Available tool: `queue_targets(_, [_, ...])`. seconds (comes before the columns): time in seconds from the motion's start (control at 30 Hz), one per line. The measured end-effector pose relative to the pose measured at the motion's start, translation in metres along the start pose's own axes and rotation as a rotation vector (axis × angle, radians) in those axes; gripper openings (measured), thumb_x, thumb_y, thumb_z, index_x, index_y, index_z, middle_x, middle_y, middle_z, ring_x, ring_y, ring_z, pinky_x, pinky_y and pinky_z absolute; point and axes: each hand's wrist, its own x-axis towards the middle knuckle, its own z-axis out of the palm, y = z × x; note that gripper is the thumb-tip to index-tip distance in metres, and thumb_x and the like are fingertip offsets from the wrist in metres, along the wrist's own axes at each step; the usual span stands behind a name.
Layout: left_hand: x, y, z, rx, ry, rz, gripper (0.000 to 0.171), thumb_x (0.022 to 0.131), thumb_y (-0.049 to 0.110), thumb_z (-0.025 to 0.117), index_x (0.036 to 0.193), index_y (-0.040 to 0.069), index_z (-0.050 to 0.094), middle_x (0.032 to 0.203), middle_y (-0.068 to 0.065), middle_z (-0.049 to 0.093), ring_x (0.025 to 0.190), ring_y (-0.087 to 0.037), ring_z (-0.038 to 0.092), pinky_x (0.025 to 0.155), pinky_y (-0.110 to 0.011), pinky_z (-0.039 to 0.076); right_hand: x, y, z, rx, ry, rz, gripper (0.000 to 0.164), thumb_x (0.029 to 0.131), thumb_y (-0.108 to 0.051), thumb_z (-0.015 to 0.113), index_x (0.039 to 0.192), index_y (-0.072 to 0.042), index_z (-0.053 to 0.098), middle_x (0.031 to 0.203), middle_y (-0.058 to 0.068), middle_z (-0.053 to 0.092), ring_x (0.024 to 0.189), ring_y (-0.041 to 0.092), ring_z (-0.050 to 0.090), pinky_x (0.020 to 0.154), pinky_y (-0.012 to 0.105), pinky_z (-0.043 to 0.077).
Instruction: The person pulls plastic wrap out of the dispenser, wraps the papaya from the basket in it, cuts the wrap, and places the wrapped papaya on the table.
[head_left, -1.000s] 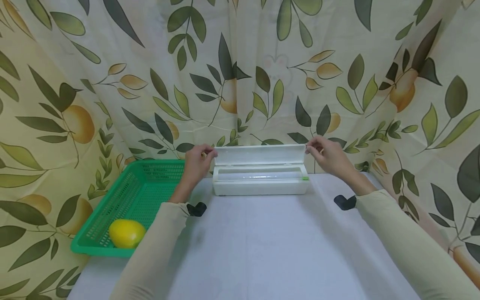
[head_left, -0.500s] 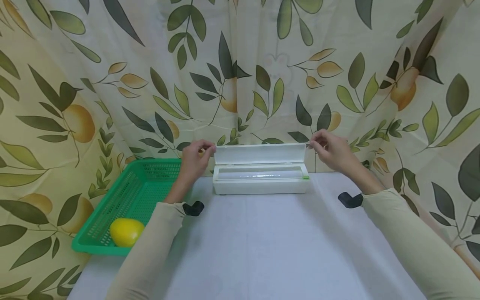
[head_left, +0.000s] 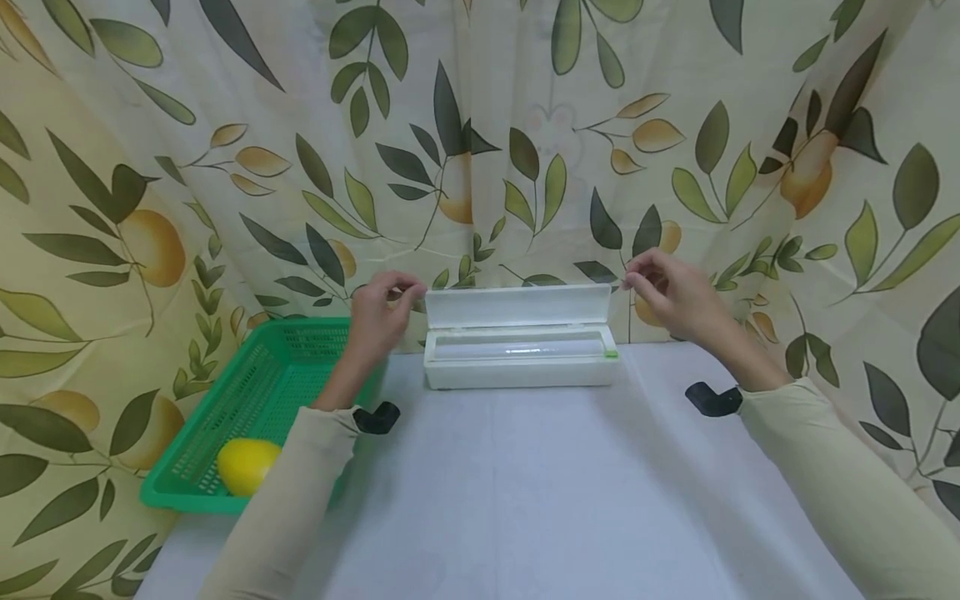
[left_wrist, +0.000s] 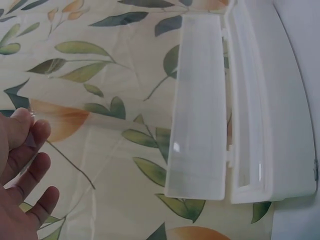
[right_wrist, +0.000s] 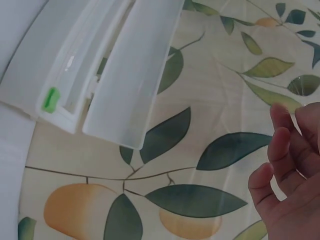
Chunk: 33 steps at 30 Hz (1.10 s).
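Observation:
A white cling film dispenser (head_left: 521,375) stands at the back of the table. Its lid (head_left: 517,307) is tipped up, and a film roll (head_left: 525,348) shows through the clear window. At the right end sits a green slider (right_wrist: 51,100). My left hand (head_left: 381,312), just left of the raised lid, pinches a nearly invisible edge of cling film (left_wrist: 95,145) between thumb and index finger. Beyond the lid's right end, my right hand (head_left: 678,292) pinches likewise; faint sheen runs from its fingertips in the right wrist view. The film's full extent is hard to see.
A green plastic basket (head_left: 168,492) stands on the left, partly behind the left forearm. Inside it lies a yellow, mango-like fruit (head_left: 246,467). A white cloth (head_left: 525,483) covers the table, and a leaf-patterned curtain (head_left: 517,100) hangs close behind the dispenser.
Both hands have risen a little and moved apart, the left one leftward and the right one rightward. The dispenser, basket and fruit have stayed in place.

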Motion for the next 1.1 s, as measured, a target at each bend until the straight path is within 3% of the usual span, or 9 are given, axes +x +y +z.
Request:
queue_targets(0.27, [0.003, 0.013, -0.014, 0.003, 0.019, 0.059, 0.01, 0.096, 0.007, 0.072, 0.094, -0.002, 0.074, 0.094, -0.015, 0.073, 0.089, -0.027, 0.065, 0.078, -0.037, 0.053, 0.0, -0.014, -0.012, -0.023, 0.024, -0.045, 0.007, 0.101, -0.001, 0.061, 0.107, -0.001, 0.062, 0.095, 0.012, 0.071, 0.076, 0.02, 0.058, 0.064, 0.012, 0.042])
queue_targets(0.47, [0.005, 0.017, -0.018, 0.001, 0.016, 0.037, 0.01, 0.096, 0.007, 0.072, 0.094, -0.002, 0.074, 0.094, -0.014, 0.073, 0.091, -0.025, 0.064, 0.078, -0.031, 0.051, -0.001, -0.02, -0.018, -0.038, 0.041, -0.073, 0.006, 0.1, -0.001, 0.063, 0.106, -0.001, 0.064, 0.092, 0.01, 0.071, 0.072, 0.017, 0.056, 0.061, 0.013, 0.042])
queue_targets(0.7, [0.004, 0.026, -0.023, 0.009, 0.01, 0.008, 0.011, 0.097, 0.008, 0.071, 0.097, -0.002, 0.074, 0.098, -0.014, 0.073, 0.095, -0.026, 0.063, 0.082, -0.041, 0.053, -0.002, -0.025, -0.024, -0.044, 0.054, -0.067, 0.009, 0.098, -0.003, 0.068, 0.106, -0.001, 0.064, 0.089, 0.01, 0.069, 0.069, 0.018, 0.055, 0.058, 0.013, 0.042])
queue_targets(0.83, [0.003, 0.029, -0.025, 0.012, 0.01, 0.023, 0.01, 0.097, 0.007, 0.071, 0.096, -0.002, 0.074, 0.097, -0.014, 0.073, 0.096, -0.027, 0.062, 0.085, -0.048, 0.053, -0.003, -0.027, -0.027, -0.05, 0.059, -0.088, 0.011, 0.096, -0.002, 0.07, 0.106, -0.002, 0.065, 0.087, 0.01, 0.068, 0.069, 0.017, 0.054, 0.059, 0.012, 0.042])
queue_targets(1.1, [0.005, 0.03, -0.029, -0.002, 0.007, 0.076, 0.01, 0.097, 0.007, 0.07, 0.094, -0.002, 0.074, 0.09, -0.013, 0.073, 0.09, -0.026, 0.061, 0.085, -0.042, 0.05, -0.005, -0.031, -0.033, -0.068, 0.067, -0.117, 0.012, 0.095, -0.001, 0.071, 0.104, -0.002, 0.065, 0.086, 0.008, 0.069, 0.068, 0.016, 0.055, 0.06, 0.011, 0.042])
